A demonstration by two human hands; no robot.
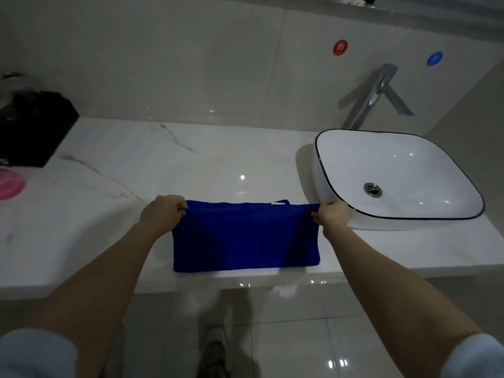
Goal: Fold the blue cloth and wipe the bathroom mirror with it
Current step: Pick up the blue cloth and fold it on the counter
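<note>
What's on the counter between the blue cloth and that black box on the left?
Nothing: the head view shows bare marble countertop between the blue cloth and the black box.

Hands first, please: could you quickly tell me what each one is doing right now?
Left hand: closed, pinching the left top corner of the blue cloth.
Right hand: closed, pinching the cloth's right top corner.

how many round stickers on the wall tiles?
2. A round red sticker sits on the wall tile above and left of the chrome faucet; a round blue sticker sits above and right of it. More could lie outside the frame.
</note>
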